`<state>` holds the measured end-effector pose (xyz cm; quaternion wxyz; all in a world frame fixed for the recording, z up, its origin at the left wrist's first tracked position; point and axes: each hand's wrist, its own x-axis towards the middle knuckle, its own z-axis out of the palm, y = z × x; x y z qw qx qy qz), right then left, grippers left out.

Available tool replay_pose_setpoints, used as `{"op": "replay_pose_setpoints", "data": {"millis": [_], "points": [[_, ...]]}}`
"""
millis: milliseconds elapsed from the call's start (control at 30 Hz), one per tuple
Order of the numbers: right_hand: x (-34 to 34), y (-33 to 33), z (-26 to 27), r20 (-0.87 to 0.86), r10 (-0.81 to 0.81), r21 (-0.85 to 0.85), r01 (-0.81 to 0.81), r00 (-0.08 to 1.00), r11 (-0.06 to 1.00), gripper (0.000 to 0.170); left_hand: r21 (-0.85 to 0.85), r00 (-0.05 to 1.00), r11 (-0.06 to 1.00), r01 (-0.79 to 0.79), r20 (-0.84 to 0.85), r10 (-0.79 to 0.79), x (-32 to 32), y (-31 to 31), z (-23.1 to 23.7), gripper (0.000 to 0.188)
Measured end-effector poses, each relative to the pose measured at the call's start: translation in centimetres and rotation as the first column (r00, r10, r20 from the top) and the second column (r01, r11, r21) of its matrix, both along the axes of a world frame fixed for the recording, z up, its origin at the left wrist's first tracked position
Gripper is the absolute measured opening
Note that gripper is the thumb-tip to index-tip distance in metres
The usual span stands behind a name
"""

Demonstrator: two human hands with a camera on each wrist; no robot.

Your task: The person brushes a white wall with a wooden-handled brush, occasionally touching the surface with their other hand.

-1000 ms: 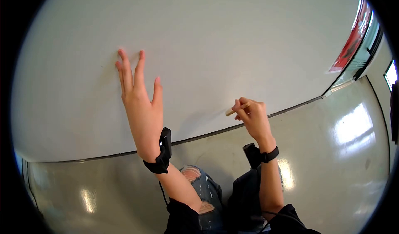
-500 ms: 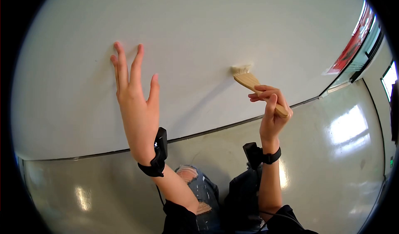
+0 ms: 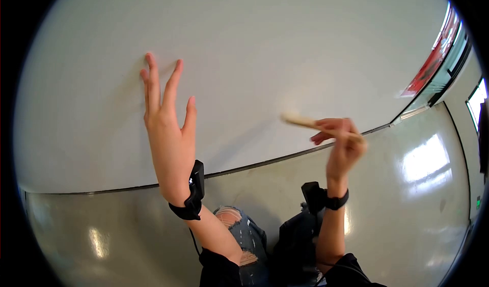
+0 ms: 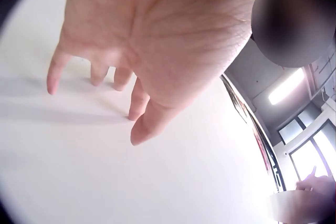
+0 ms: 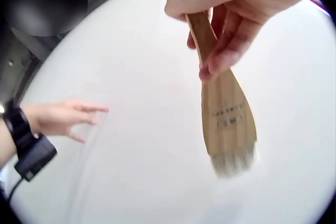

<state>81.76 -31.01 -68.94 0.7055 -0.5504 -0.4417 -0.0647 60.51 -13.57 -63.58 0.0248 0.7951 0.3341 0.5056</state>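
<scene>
A flat wooden brush point(image 5: 228, 113) with pale bristles is gripped by the handle in my right hand point(image 3: 344, 147); in the head view the brush point(image 3: 303, 121) is blurred and seen nearly edge-on. Its bristles point down in the right wrist view, and whether they touch the white wall point(image 3: 244, 47) cannot be told. My left hand point(image 3: 169, 129) has its fingers spread, fingertips against the white wall, holding nothing. In the left wrist view the palm of the left hand point(image 4: 152, 35) faces the white surface.
A dark strip point(image 3: 265, 162) runs along the wall's lower edge, above a glossy floor point(image 3: 397, 200). At the right are a red panel point(image 3: 433, 65) and glass. Ripped jeans point(image 3: 244, 241) show below the hands. Each wrist wears a black camera, with cables along the arms.
The brush came into fuller view, its bristles up on the wall, then its head dropped lower. My right hand has moved to the right. The left hand has shifted only slightly.
</scene>
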Motion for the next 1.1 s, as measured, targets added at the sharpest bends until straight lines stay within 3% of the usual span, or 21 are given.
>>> {"op": "replay_pose_setpoints", "data": {"millis": [100,200,267,433,533,667,700,833,933,967,1100], "points": [[-0.8,-0.6,2.0,0.131,-0.098,0.298,0.055,0.987,0.953,0.033,0.007,1.0,1.0,0.012,0.014,-0.012,-0.1,0.0,-0.2,0.057],[-0.2,0.5,2.3,0.253,-0.167,0.332,0.077,0.953,0.94,0.031,0.022,0.999,1.0,0.022,0.025,-0.022,-0.1,0.3,-0.3,0.057],[0.0,0.9,1.5,0.222,-0.133,0.204,0.088,0.966,0.975,0.027,0.015,0.999,0.999,0.033,0.036,-0.033,0.0,0.2,-0.2,0.057],[0.3,1.5,-0.6,0.175,-0.182,0.177,0.151,0.968,0.973,0.026,0.009,0.999,0.999,0.034,0.023,-0.034,0.0,0.1,-0.1,0.057],[0.7,1.6,-1.5,0.187,-0.178,0.027,0.176,0.966,0.984,0.024,0.012,1.0,1.0,0.018,0.014,-0.019,0.0,0.1,-0.2,0.056],[0.6,2.2,-2.6,-0.014,-0.1,-0.225,0.094,0.995,0.97,0.026,0.012,0.999,0.999,0.031,0.026,-0.032,0.0,0.1,-0.2,0.057],[0.3,2.1,-2.4,0.01,-0.115,-0.223,0.114,0.993,0.968,0.028,0.006,0.999,0.999,0.041,0.035,-0.041,0.0,0.1,-0.2,0.057],[-0.6,0.7,-0.3,0.155,-0.146,0.121,0.128,0.977,0.984,0.03,0.0,1.0,1.0,0.014,0.014,-0.014,0.0,0.1,-0.2,0.057],[-1.4,1.0,1.2,0.2,-0.14,0.425,0.042,0.97,0.904,0.026,0.007,1.0,1.0,0.025,0.014,-0.025,-0.1,0.2,-0.2,0.057],[-1.0,1.2,1.1,0.266,-0.14,0.431,0.012,0.954,0.902,0.024,0.013,0.999,1.0,0.029,0.018,-0.029,-0.1,0.3,-0.3,0.058],[-0.6,2.0,-0.1,0.22,-0.158,0.226,0.107,0.963,0.968,0.022,0.02,0.999,0.999,0.04,0.024,-0.041,0.1,0.3,-0.3,0.058]]}}
